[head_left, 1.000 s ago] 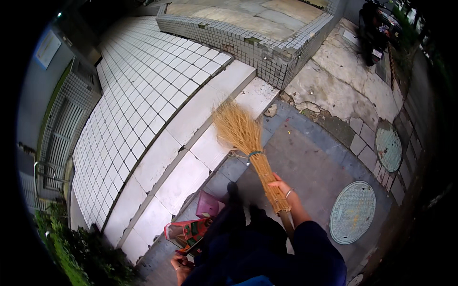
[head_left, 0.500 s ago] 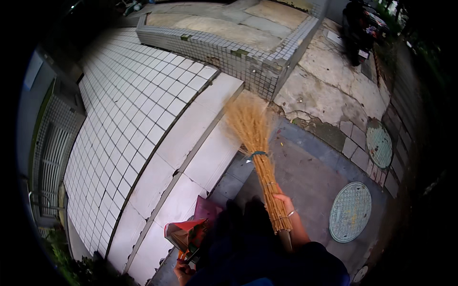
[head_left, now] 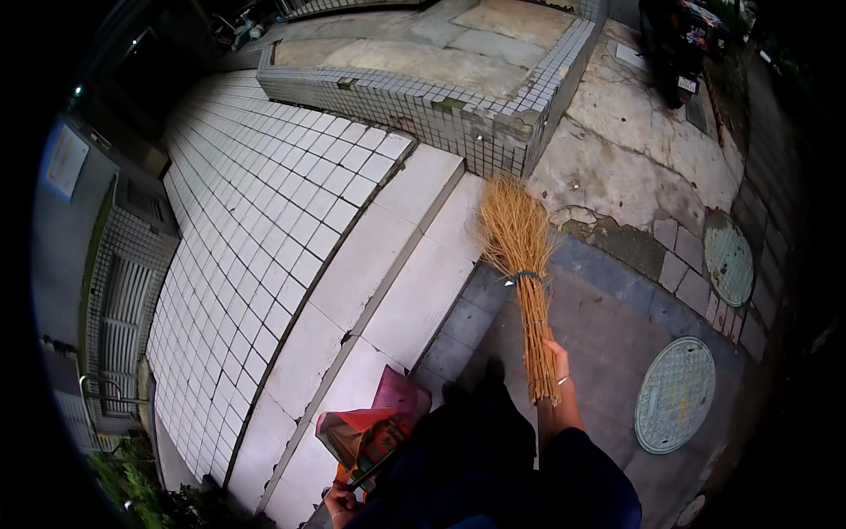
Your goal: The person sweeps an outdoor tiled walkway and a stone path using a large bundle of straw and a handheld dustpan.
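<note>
My right hand [head_left: 553,360] is wrapped round the stalk handle of a straw-coloured broom [head_left: 515,225]. A dark green tie binds the broom below its spread bristles, which point away from me across the end of the lower white step. At the lower left my left hand [head_left: 340,502] is closed at the near end of an open-mouthed red, orange and green printed container [head_left: 357,432]; its grip is partly hidden. A pink sheet-like piece [head_left: 403,397] is beside that container; whether they are joined I cannot tell.
White steps [head_left: 366,247] rise on the left to a white-tiled slope [head_left: 256,212]. A low tiled wall [head_left: 423,123] stands ahead. Grey paving on the right holds a round manhole cover [head_left: 675,395], with another cover [head_left: 729,263] beyond. A parked motorbike [head_left: 679,44] is at the far right.
The broom has swung to the right, from leaning left to nearly straight ahead, with my right hand still round it. My left hand keeps its hold, and the whole view has shifted slightly.
</note>
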Demonstrator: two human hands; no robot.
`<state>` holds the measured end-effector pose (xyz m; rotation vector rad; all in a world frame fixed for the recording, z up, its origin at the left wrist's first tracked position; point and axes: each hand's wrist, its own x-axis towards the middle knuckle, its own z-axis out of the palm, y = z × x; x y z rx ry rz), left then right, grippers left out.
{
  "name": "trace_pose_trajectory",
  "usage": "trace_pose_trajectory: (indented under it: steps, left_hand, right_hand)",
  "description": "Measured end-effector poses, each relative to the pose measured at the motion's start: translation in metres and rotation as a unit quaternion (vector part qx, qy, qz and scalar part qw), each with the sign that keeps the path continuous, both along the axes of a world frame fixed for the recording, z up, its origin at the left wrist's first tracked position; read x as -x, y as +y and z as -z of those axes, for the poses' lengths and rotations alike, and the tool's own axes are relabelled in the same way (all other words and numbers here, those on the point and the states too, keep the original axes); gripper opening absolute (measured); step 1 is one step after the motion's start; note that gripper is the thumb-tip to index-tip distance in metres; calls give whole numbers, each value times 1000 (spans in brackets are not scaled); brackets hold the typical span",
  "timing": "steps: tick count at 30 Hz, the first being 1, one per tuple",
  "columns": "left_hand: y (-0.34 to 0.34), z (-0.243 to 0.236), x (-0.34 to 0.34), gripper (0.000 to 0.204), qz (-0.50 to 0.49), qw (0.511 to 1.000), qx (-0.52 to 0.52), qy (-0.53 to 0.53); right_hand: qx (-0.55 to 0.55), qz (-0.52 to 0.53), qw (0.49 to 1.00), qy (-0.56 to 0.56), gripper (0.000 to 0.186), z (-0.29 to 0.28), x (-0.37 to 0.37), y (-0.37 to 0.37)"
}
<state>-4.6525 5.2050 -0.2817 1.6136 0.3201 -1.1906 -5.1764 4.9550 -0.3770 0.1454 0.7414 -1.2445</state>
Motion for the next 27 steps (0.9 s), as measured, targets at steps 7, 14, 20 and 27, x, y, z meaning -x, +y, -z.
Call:
trace_pose_trajectory:
  steps: [7,14,20,27]
  left_hand:
    - [-19,15,28,16,47,984,101,-139]
    - [-39,20,17,22,230,930,-43,-285]
    - [-43,16,13,20,44,998,35,-37]
    - [-69,-11,41,19,31,999,-31,25]
  right_hand:
    - [29,-28,999,20,70,-35,-32,-22]
    - [-49,16,995,90,80,46,36,-54]
    - [-4,72,994,87,68,1,60,9]
    - [5,21,996,87,68,-104,-17,59]
